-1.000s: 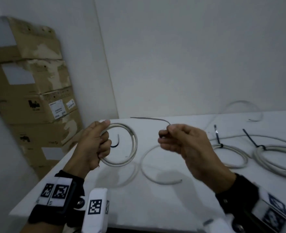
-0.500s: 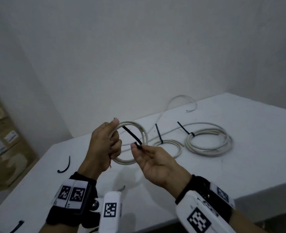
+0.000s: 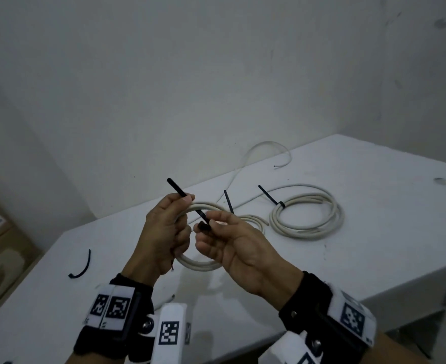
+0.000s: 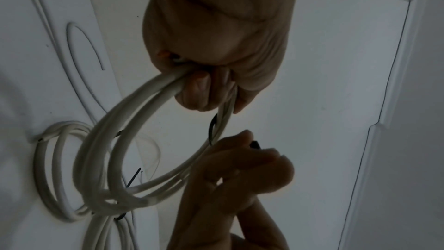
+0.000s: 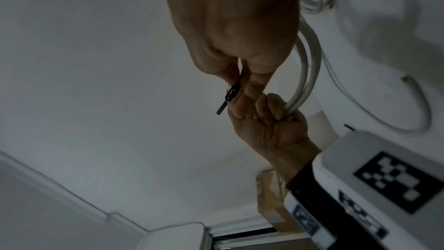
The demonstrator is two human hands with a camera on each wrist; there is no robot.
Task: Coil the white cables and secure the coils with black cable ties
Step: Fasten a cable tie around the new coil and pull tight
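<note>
We grip the white cable coil (image 3: 203,264) in our left hand (image 3: 164,232), above the white worktop (image 3: 374,232); right hand (image 3: 232,245) fingers pinch the thin black cable tie (image 3: 187,198). Tying step: next, thread tail into head.

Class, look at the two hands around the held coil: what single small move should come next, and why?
Probably feed the black cable tie's free tail into its head. The left hand grips the white coil with the tie across it; the right hand pinches the head end, and the tie is not yet looped shut.
</note>
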